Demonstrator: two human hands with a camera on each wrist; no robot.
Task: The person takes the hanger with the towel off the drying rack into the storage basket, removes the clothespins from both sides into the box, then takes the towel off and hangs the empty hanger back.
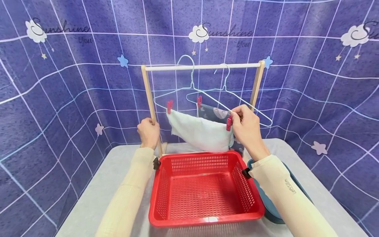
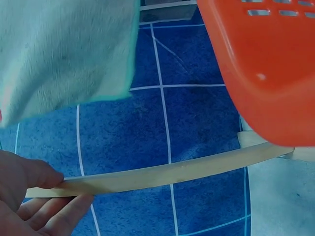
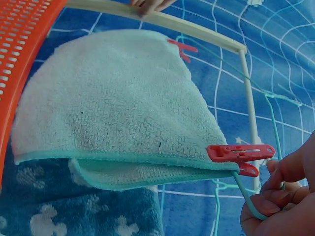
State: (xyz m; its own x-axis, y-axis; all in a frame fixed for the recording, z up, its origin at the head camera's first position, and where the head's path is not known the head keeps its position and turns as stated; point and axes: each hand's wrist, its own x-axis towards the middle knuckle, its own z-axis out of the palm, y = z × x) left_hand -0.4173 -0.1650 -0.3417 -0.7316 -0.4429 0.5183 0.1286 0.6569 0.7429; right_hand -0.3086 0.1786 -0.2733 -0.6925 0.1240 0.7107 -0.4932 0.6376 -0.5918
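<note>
My left hand grips the left wooden post of a small drying rack; thumb and fingers lie around the post in the left wrist view. My right hand pinches the right end of the front wire hanger, beside a red clothespin. A pale mint towel hangs from this hanger, with another red clothespin at its left corner. Behind it, a dark patterned towel hangs on a second hanger, held by a red clothespin.
A red perforated basket stands in front of the rack, below the towels. Partly under my right forearm is a teal basin. The white rod carries both hangers. A blue checked curtain hangs behind the grey-white table.
</note>
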